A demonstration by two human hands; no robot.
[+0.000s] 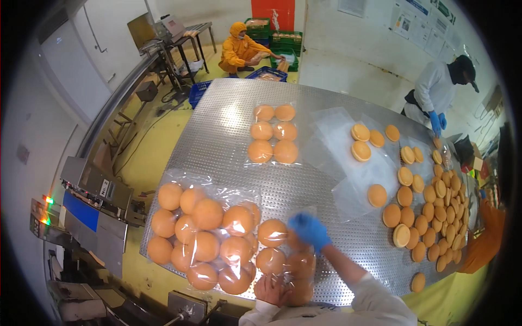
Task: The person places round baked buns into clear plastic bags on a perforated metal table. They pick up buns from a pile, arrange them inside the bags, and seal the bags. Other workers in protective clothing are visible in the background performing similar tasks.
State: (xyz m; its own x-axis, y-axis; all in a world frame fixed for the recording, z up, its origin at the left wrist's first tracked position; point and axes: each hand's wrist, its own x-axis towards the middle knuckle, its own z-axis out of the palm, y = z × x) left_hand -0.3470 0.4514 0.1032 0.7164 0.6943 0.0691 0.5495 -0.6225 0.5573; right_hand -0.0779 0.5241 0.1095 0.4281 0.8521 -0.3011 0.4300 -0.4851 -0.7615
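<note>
Head view, and the action sits at the near edge of the metal table [217,130]: a clear bag of buns [286,258] lies between both hands! The left hand [270,290] is down on its near end, fingers laid over the film, though whether they pinch it I cannot tell. Blue-gloved, the right hand [310,231] is at the far right corner, a blur, so its grip is unreadable. Just left, more bagged buns [206,247] pile up; farther off lies another six-bun pack [273,130]; loose buns [446,217] crowd the right.
</note>
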